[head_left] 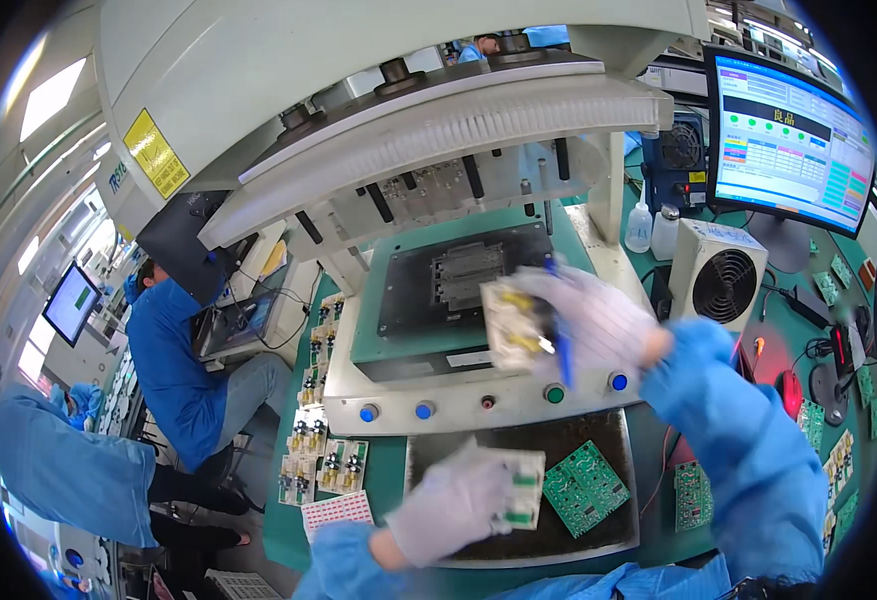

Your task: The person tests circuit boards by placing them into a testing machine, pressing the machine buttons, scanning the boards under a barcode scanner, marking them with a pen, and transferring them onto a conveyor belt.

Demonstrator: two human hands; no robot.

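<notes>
My right hand (593, 318), in a white glove, grips a white circuit board (510, 328) with yellow, brass-like parts, blurred by motion. A blue pen (564, 352) is held in the same hand. Both are in front of the press fixture's black plate (413, 285). Lower down, my gloved left hand (448, 507) is closed on the edge of another pale board (524, 488) with green patches, over the dark tray (568, 545). Beside that board, a green circuit board (586, 489) lies flat on the tray.
The press's raised upper plate (438, 135) overhangs the fixture. Several boards with brass parts (342, 466) and a red-dotted label sheet (336, 512) lie left. Right stand a monitor (790, 140), a fan box (718, 275), bottles (638, 228) and a red mouse (789, 393). A co-worker (173, 350) sits at left.
</notes>
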